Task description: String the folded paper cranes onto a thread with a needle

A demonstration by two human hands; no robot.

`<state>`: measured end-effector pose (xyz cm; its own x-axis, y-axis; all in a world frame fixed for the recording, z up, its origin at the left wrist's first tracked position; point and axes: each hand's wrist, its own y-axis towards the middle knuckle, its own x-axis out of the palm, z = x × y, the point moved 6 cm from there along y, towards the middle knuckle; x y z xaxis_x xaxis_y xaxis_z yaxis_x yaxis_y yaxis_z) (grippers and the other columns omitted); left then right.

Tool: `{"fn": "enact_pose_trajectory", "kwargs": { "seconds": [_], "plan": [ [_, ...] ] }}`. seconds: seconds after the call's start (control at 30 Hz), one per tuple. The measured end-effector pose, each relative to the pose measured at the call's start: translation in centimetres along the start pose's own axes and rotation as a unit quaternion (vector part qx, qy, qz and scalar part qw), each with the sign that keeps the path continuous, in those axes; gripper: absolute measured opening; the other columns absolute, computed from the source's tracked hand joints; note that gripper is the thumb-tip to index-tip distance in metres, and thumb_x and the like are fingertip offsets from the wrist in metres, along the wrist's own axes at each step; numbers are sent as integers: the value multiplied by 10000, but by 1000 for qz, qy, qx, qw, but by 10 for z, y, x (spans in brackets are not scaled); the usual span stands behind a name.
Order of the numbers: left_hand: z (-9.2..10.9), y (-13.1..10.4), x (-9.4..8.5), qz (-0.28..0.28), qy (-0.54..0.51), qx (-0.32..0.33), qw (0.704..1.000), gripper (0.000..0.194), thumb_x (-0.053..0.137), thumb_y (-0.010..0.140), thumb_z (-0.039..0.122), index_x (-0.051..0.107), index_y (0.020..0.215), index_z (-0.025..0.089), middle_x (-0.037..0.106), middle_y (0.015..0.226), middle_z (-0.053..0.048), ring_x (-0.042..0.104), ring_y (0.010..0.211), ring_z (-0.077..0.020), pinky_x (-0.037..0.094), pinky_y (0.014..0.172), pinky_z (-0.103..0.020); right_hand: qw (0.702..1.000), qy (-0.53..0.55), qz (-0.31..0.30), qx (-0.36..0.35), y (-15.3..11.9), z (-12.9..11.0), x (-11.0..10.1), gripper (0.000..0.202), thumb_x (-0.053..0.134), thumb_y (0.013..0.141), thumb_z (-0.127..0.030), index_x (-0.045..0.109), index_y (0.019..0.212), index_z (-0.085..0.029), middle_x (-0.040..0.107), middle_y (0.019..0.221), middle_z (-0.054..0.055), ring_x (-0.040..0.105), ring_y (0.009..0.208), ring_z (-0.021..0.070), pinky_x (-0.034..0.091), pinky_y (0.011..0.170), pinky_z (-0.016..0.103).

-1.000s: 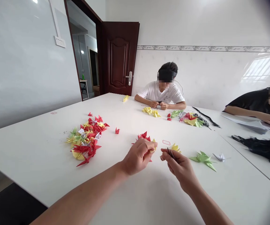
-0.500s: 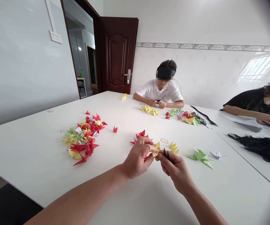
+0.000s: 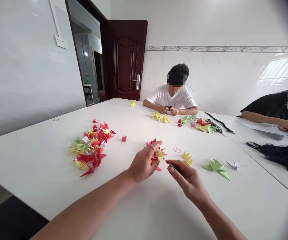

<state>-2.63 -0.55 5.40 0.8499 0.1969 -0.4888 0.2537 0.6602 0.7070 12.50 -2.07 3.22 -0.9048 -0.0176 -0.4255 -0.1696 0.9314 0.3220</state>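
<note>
A small yellow paper crane [image 3: 160, 155] is pinched in the fingers of my left hand [image 3: 144, 163], raised over the table. My right hand [image 3: 187, 178] is closed around a slim dark pointed tool [image 3: 176, 166]; its thin tip points toward the crane with a small gap between them. Most of the tool is hidden by my fingers, so its exact kind is unclear. Behind and under my left hand lie several red paper cranes [image 3: 151, 143], partly covered. Yellow folded cranes [image 3: 187, 157] rest just beyond my right hand.
A mixed heap of paper cranes [image 3: 92, 143] lies on the left, with a lone red crane [image 3: 124, 138] nearby. Green cranes [image 3: 215, 168], a white crane [image 3: 235, 165] and black cords [image 3: 275, 156] are rightward. Two people sit opposite and at right.
My hands have moved apart: my left hand drew the yellow crane leftward from the dark tool. The tool's two separate points no longer show. The camera view shifted slightly.
</note>
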Motion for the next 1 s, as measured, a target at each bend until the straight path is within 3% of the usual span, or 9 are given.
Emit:
{"fn": "enact_pose_trajectory", "kwargs": {
  "seconds": [0.1,0.23,0.4,0.5,0.7,0.83,1.0],
  "plan": [
    [-1,0,2,-17,26,27,999,518,484,825,143,339,1317,218,646,954,-41,610,918,-165,509,858,-329,999,-24,-32,-10,1,5,2,391,528,801,-482,638,1021,-179,633,781,48,547,651,159,446,553,267],
    [4,-1,6,-38,66,73,994,537,459,821,112,337,1325,251,637,930,-25,609,859,-161,532,749,-304,998,-45,-36,-12,3,8,4,387,538,792,-484,649,998,-176,656,780,48,560,641,162,451,558,269],
    [13,-3,9,-50,100,116,987,583,468,799,70,326,1333,256,656,987,-25,608,828,-168,522,755,-317,998,-58,13,-13,2,4,3,358,541,780,-499,676,896,-188,651,747,33,543,625,157,436,568,264],
    [15,-3,10,-53,97,123,986,556,471,808,72,345,1321,244,668,982,-28,611,828,-167,519,767,-312,997,-68,22,-11,3,5,1,343,552,774,-495,679,878,-194,643,736,28,524,621,152,426,575,258],
    [16,-4,12,-61,68,134,987,494,481,812,71,409,1277,222,662,1054,-41,616,908,-173,517,810,-312,994,-108,-17,-10,4,10,4,362,519,789,-510,682,857,-194,600,651,12,471,571,132,404,528,235],
    [12,-4,14,-75,39,109,990,471,486,818,90,427,1267,220,639,1111,-54,596,1002,-179,502,875,-320,995,-101,10,-1,3,12,1,348,536,777,-502,686,847,-196,598,639,7,481,575,131,408,531,227],
    [12,-5,12,-75,0,104,992,448,498,817,105,437,1255,177,598,1190,-101,575,1070,-190,499,897,-333,992,-121,-15,-21,5,12,4,366,509,793,-497,678,862,-179,584,638,5,463,559,121,402,513,218]
  ]
}}
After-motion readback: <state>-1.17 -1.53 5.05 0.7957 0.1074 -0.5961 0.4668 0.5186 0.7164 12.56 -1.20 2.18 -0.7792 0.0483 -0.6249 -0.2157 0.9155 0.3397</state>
